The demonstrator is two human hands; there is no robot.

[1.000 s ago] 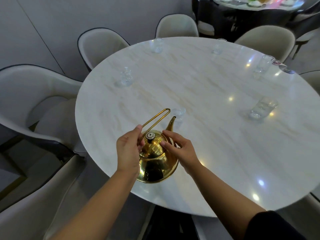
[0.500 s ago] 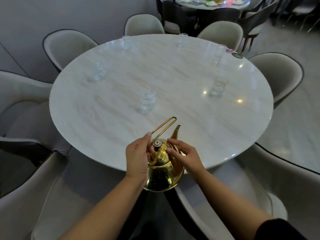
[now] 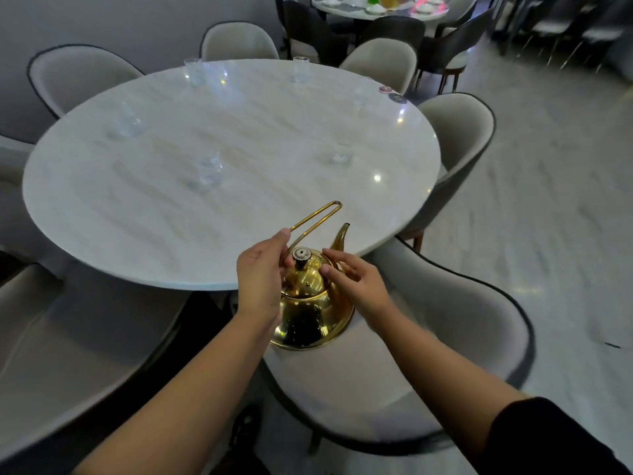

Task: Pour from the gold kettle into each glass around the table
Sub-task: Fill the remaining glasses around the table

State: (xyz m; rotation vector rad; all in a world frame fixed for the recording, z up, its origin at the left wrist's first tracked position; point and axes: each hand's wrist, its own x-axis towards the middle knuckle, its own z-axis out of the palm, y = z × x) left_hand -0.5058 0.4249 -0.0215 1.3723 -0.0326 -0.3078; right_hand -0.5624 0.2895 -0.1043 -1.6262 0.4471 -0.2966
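The gold kettle (image 3: 310, 303) hangs in the air over a chair seat, just off the near edge of the round marble table (image 3: 144, 234). My left hand (image 3: 262, 275) grips the base of its thin wire handle. My right hand (image 3: 356, 282) rests its fingertips on the lid and right shoulder of the kettle. The spout points away towards the table. Several clear glasses stand around the table: one nearest (image 3: 208, 171), one at the right (image 3: 342, 156), one at the left (image 3: 128, 123), others at the far edge (image 3: 194, 70) (image 3: 300, 68).
Beige padded chairs ring the table; one (image 3: 462, 323) lies right under the kettle, another (image 3: 61, 337) at my left. A second laid table (image 3: 380, 6) with dark chairs stands at the back. Open marble floor (image 3: 548, 200) stretches to the right.
The kettle and both hands have drawn back from over the table top to beyond its near edge, above a chair. My view has shifted rightward around the table. The grip is unchanged.
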